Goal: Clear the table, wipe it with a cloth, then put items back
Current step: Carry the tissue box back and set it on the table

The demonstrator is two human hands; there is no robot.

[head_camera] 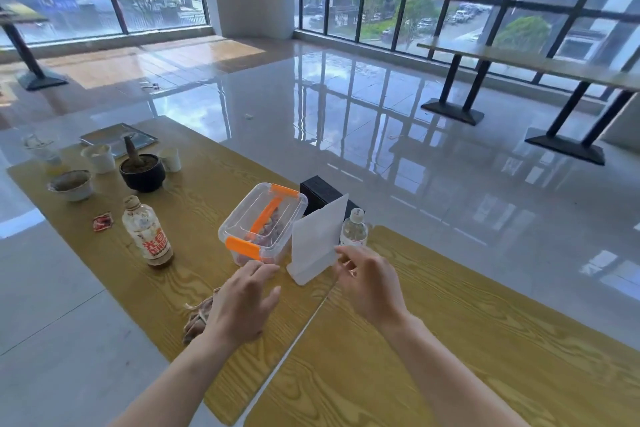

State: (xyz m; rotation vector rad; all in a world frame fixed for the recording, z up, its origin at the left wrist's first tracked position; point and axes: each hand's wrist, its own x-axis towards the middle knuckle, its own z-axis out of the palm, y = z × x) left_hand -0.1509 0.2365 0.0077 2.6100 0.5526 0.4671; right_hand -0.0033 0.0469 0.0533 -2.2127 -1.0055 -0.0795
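Note:
My right hand [369, 282] pinches the edge of a white frosted plastic sheet [317, 243] that stands tilted on the wooden table [467, 322]. My left hand [242, 302] hovers with relaxed fingers just in front of a clear box with orange clasps [261, 222]. A brownish cloth [199, 317] lies crumpled under my left wrist. Behind the sheet stand a small clear water bottle [354, 229] and a black box [320, 196]. A brown drink bottle [149, 232] stands to the left.
Further left on the table are a red sachet [103, 221], a black pot with a stump [142, 170], a bowl [71, 185], paper cups [99, 158], a plastic cup [43, 152] and a metal tray [117, 139]. Another table [540, 62] stands at the right by the windows.

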